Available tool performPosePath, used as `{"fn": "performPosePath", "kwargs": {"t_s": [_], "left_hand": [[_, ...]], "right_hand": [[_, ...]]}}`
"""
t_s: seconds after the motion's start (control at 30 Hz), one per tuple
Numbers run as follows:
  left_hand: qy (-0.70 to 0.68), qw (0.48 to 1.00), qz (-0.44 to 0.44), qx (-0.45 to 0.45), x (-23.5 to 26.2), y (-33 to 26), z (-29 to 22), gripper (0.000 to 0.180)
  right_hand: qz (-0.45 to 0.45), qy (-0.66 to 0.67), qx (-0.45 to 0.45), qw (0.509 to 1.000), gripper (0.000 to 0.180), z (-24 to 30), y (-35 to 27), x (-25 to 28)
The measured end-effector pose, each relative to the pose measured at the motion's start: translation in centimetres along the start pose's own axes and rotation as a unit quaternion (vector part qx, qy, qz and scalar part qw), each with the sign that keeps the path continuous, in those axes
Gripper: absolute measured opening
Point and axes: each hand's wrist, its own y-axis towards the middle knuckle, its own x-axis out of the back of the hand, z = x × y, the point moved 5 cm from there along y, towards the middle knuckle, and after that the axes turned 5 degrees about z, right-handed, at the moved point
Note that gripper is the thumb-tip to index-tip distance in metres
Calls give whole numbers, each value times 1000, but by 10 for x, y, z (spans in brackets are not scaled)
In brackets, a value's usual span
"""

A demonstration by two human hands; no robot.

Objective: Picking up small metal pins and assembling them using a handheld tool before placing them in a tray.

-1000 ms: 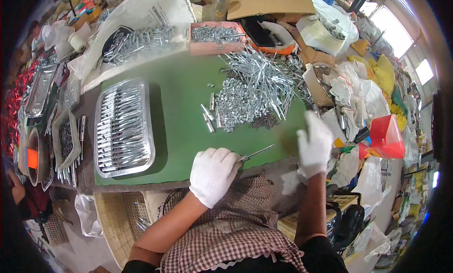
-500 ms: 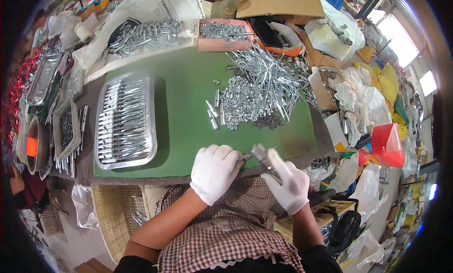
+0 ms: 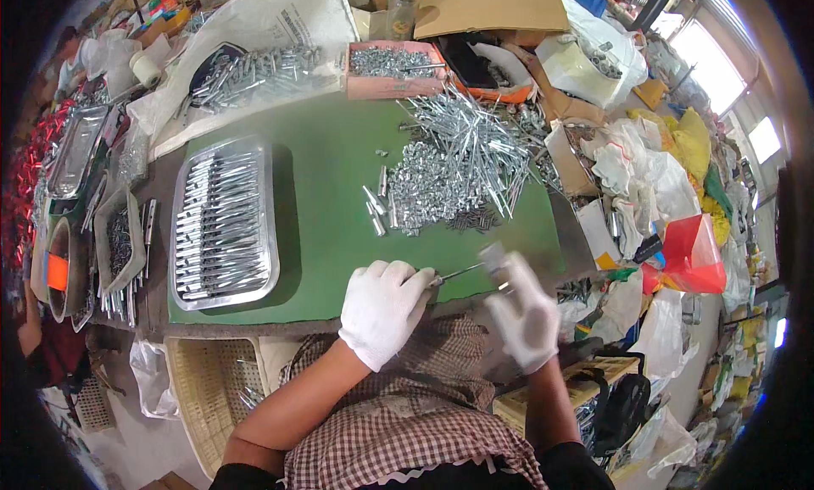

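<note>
My left hand [image 3: 383, 310], in a white glove, sits at the near edge of the desk [image 3: 331, 176], fingers curled shut round the end of a thin metal rod [image 3: 458, 275]. The rod runs from that fist toward my right hand [image 3: 524, 310], lying just over the desk's near edge. Right hand is also gloved but blurred; fingers look half bent w/ the tips at the rod's far end, can't tell if they actually pinch it or how far open they are. A small pale piece [image 3: 492, 254] shows at those fingertips, too smeared to name. Mid-desk toward the right edge lies a big heap of silver metal parts [image 3: 458, 164], short tubes and long pins mixed, w/ a few loose tubes [image 3: 375, 210] strayed off its left side. Near the left edge sits a metal tray [image 3: 222, 223] filled w/ rows of finished silver pieces, well apart from both hands. At the far edge there's a pink box [image 3: 392, 70] of small metal bits, and by the far left corner a second spread of silver parts on white sheeting [image 3: 254, 66]. Off the desk's left edge are more trays and bins [image 3: 114, 244] w/ parts. Below the near edge, a woven basket [image 3: 208, 388] stands beside my checked-cloth lap.
</note>
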Motion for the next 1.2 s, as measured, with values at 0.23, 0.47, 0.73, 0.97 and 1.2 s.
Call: {"fn": "performPosePath", "kwargs": {"t_s": [0.23,0.47,0.73,0.97,1.2], "left_hand": [[19,998,-30,-49,-6,5,-9,16],[21,999,-11,-42,13,6,-8,12],[175,972,-7,155,144,-18,179,12],[183,966,58,176,173,-36,265,13],[300,934,40,190,166,-33,240,11]], "right_hand": [[-66,-226,-221,946,49,-90,48,48],[-44,-182,59,981,25,-37,135,0],[-16,-261,28,965,23,-66,183,-20],[-10,-254,-110,961,20,-49,164,-5],[-138,-20,7,990,17,-7,111,49]]}}
